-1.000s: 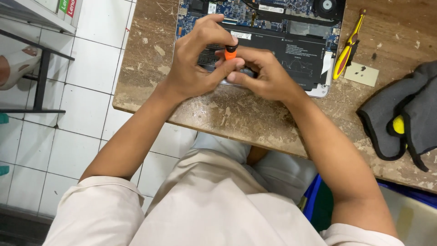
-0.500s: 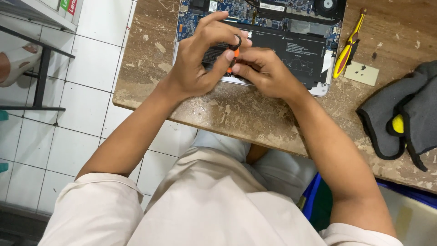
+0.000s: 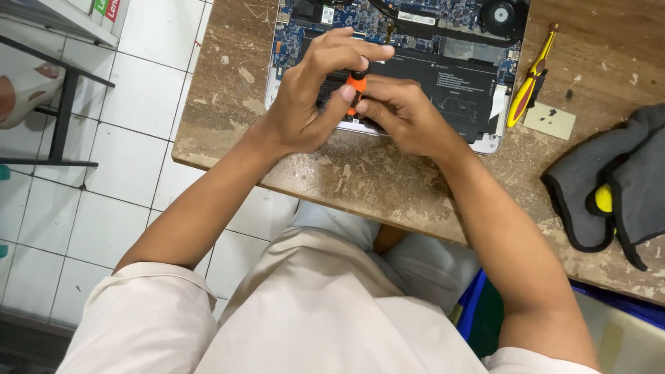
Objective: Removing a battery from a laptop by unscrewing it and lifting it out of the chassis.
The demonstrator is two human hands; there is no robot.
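Below: worn wooden table, white tiled floor.

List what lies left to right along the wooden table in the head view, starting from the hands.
left hand → orange screwdriver → right hand → yellow-handled tool → small beige card → grey cloth.

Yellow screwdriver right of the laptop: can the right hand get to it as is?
Probably yes. The yellow screwdriver lies in the open beside the laptop, but the right hand is busy on the orange tool.
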